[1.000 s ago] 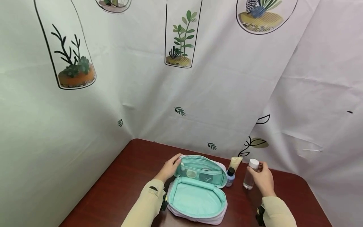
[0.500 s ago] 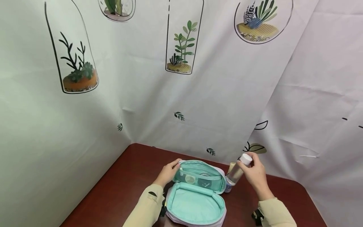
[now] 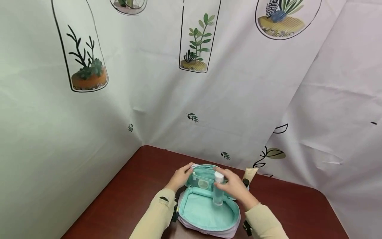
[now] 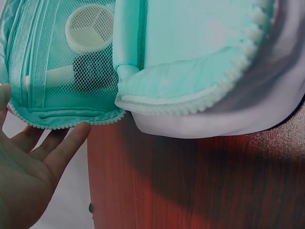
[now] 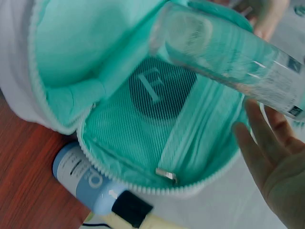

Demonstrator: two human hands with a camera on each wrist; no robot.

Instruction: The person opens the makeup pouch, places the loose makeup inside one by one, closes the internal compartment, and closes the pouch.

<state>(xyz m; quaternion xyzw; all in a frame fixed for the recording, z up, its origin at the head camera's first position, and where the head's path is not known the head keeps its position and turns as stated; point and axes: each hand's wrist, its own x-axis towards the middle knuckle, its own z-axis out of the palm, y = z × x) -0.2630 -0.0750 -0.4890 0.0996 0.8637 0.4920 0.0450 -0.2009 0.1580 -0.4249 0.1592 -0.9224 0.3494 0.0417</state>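
A cosmetic bag (image 3: 219, 233) with a turquoise lining lies unzipped, its lid raised at the back. My left hand (image 3: 179, 177) pinches the lid's left edge, the fingers behind it in the left wrist view. Through the lid's mesh pocket show a pale round item (image 4: 89, 28), a dark-and-white item (image 4: 90, 71) and a dark disc with a letter (image 5: 162, 88). My right hand (image 3: 234, 187) grips a clear bottle (image 3: 218, 196) by its white-capped upper end. The bottle hangs upright over the bag's main compartment, its bottom overlapping the lining in the head view.
Right of the lid stand a blue bottle (image 5: 90, 176) with a black cap and a cream tube (image 3: 250, 173). In the head view the right hand partly hides them. The dark red table (image 3: 149, 162) ends at a printed cloth (image 3: 238, 99) hung behind it.
My right hand has lifted the clear bottle from the table on the right and carried it left, past the blue bottle, over the bag. My left hand stays at the lid.
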